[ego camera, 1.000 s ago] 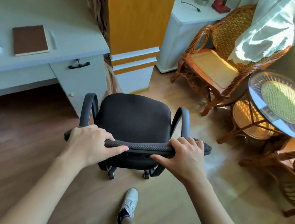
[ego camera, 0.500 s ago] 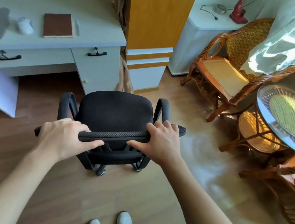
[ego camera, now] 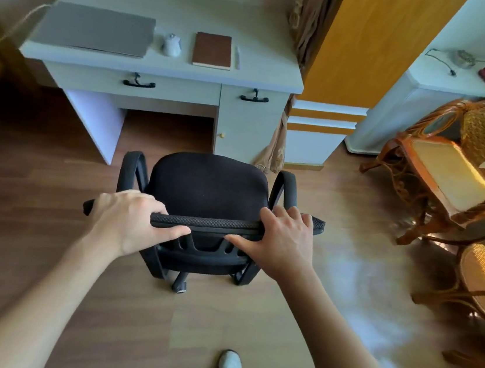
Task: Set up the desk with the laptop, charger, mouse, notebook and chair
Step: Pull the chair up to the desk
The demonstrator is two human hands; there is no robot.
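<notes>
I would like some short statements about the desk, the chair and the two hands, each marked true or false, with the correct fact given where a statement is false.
1. Both hands grip the top edge of the chair's backrest. True: the left hand and the right hand both hold the backrest of the black office chair.
2. The laptop is open on the desk. False: the laptop lies closed on the desk.
3. The mouse lies between the laptop and the notebook. True: the mouse sits left of the brown notebook.
4. The chair is already tucked into the gap under the desk. False: it stands on the floor in front of the desk, not yet pushed in.
5. Both desk drawers are pulled out. False: both look shut.
</notes>
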